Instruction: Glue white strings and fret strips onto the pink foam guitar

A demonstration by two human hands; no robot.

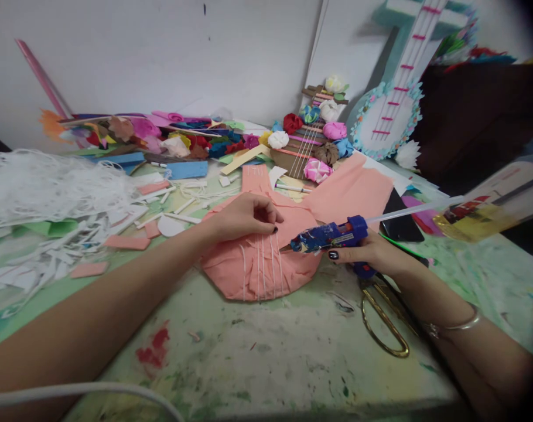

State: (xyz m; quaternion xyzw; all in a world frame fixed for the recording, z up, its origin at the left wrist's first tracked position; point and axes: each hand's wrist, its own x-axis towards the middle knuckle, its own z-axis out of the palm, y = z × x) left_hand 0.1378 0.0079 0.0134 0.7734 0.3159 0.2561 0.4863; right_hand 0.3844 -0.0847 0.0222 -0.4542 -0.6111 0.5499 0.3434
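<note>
A salmon-pink paper instrument shape (231, 269) with a short neck lies flat on the table in front of me. Several white strings (258, 266) run down its round body. My left hand (244, 220) rests over the upper body, thumb and fingers pinched on the upper end of a white string. In my right hand (363, 252) is a blue hot glue gun (332, 235), with a clear glue stick (416, 210) out of its back. The nozzle points left, close to the rightmost string; whether it touches the paper cannot be made out.
Gold-handled scissors (385, 322) lie below my right wrist. Tangled white string (51, 181) and paper scraps cover the left. Behind stand a brown flower-trimmed instrument (293, 149) and a teal one (387, 120). A dark phone (402, 220) and a white cable (108, 387) are also there.
</note>
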